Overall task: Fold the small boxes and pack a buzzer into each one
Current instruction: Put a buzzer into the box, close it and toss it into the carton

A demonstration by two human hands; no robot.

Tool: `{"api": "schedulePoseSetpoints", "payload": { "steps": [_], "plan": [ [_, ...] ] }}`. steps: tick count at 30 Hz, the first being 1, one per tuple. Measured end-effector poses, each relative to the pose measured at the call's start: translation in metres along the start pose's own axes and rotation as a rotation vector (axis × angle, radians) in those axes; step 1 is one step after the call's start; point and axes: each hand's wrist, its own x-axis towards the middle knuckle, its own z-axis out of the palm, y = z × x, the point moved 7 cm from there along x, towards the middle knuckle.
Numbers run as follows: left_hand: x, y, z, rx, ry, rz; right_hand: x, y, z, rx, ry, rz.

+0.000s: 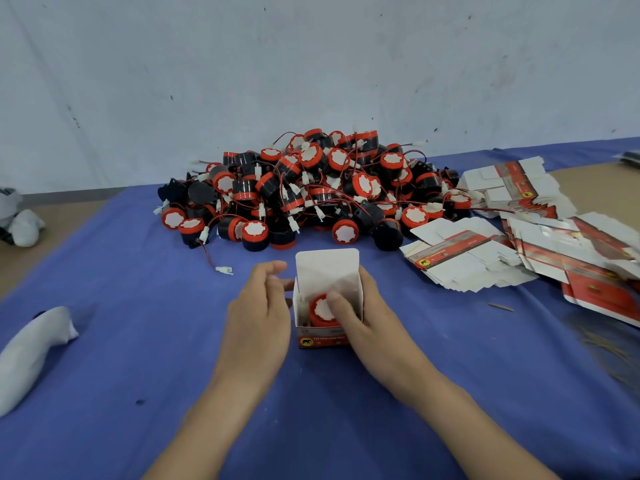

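Setting as I see it: a small packing workshop. Worktop [104, 341] draped in blue cloth; bulk heap of red-and-black buzzers [311, 188] with trailing wires against a scuffed white wall [311, 64]; stacks of flat, unfolded printed cartons [485, 258] at right. Plain piecework station, no home furnishings visible.

1. Only one view here, a wide-angle cam worn on the person's head, so no second view shares any of the scene.
2. It looks forward and down across the desk [104, 271] toward the pale wall [311, 64] behind it.
3. Both forearms come in from the bottom edge, so the left hand [259, 317] and right hand [367, 320] sit close, low in the center.
4. The buzzer pile [311, 188] is farther back, mid-frame.
5. Straight edges bow near the frame borders, typical wide lens stuff.
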Motion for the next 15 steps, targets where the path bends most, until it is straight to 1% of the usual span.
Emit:
{"api": "schedulePoseSetpoints", "payload": {
  "steps": [2,5,8,15],
  "plan": [
    [0.004,-0.009,0.002,-0.096,-0.027,-0.083,0.0,0.003,0.001,0.113,-0.012,0.025],
    [0.009,-0.017,0.009,-0.131,-0.096,-0.144,0.004,0.012,-0.005,0.211,0.039,0.125],
    [0.01,-0.021,0.017,-0.128,-0.173,-0.162,0.009,0.018,-0.011,0.156,0.059,0.182],
    [0.013,-0.029,0.027,-0.128,-0.275,-0.153,0.012,0.018,-0.011,0.133,0.04,0.133]
  ]
}}
